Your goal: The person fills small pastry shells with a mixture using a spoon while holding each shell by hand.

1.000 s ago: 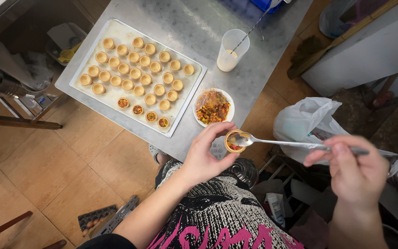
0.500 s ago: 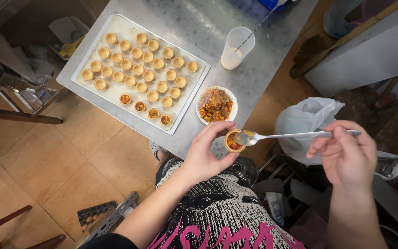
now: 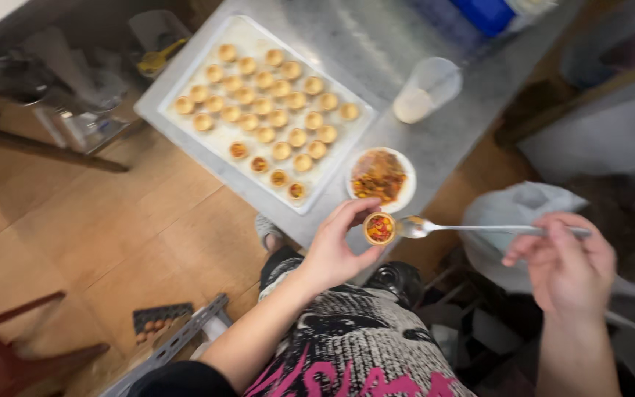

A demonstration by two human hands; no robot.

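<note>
Left hand: our left hand [image 3: 336,254] pinches a small tart shell [image 3: 379,229] between thumb and fingertips, closed around its wall, mouth up, just off the table's near edge.
Right hand: our right hand [image 3: 564,261] is closed on the handle end of a spoon [image 3: 472,229], which lies level; its bowl sits just at 3 o'clock of the shell, touching or nearly touching the rim, we cannot tell which.
Shell: it shows red and yellow filling up to about the rim.
Bowl: a white bowl [image 3: 406,192] of the same mix stands on the table at 12 o'clock of the shell, near it.
Tray: a tray [image 3: 207,140] lies at 10 o'clock of the bowl, with rows of shells; four shells [image 3: 267,165] in the near row look filled, the rest look empty.
Cup: a clear cup [image 3: 424,92] with pale liquid stands at 1 o'clock of the bowl, well apart.
Table: a grey table [image 3: 442,140] carries tray, bowl and cup.
Doing it well: we judge the shell should stay level and lightly pinched, since a thin wall may crack; the spoon should tip its load into the middle and press gently, so that nothing spills over the rim onto our lap.
Unclear: the frame is blurred, so what remains on the spoon cannot be read.
</note>
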